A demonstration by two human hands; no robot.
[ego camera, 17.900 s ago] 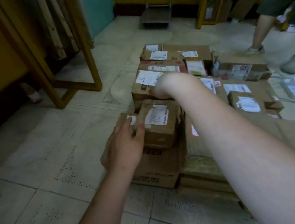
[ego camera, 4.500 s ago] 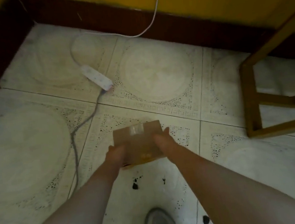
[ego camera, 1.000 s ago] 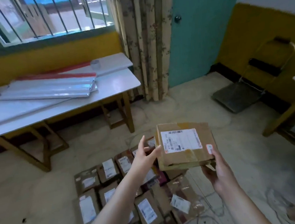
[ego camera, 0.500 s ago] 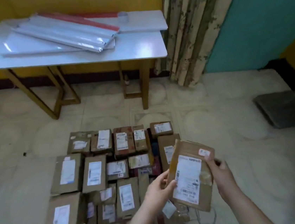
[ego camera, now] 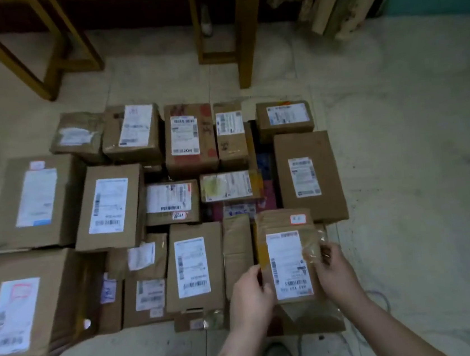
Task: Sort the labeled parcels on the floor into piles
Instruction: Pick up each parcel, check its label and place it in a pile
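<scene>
Viewing from the head camera, left to right. On the tiled floor [ego camera: 401, 159] lie many labeled cardboard parcels packed edge to edge: a large box [ego camera: 31, 306] at the near left, a tall box [ego camera: 111, 206] behind it toward the centre, a mid-row box [ego camera: 192, 267], and a long box [ego camera: 309, 175] at the right edge of the group. Table legs [ego camera: 240, 30] stand behind them. The left hand [ego camera: 251, 296] grips the left edge of the held parcel [ego camera: 289, 262], fingers curled round it; the right hand [ego camera: 335, 274] pinches its right edge, where tape wrinkles. The held parcel sits above the near right corner of the group, label up, apparently raised clear of the boxes beneath. Judging by the two-edge hold and its flat shape, it is probably light and fairly stiff; the glossy tape may be slippery, so bare cardboard along the long edges seems the safer place to grasp. The white label [ego camera: 289, 265] should remain uncovered for reading.
</scene>
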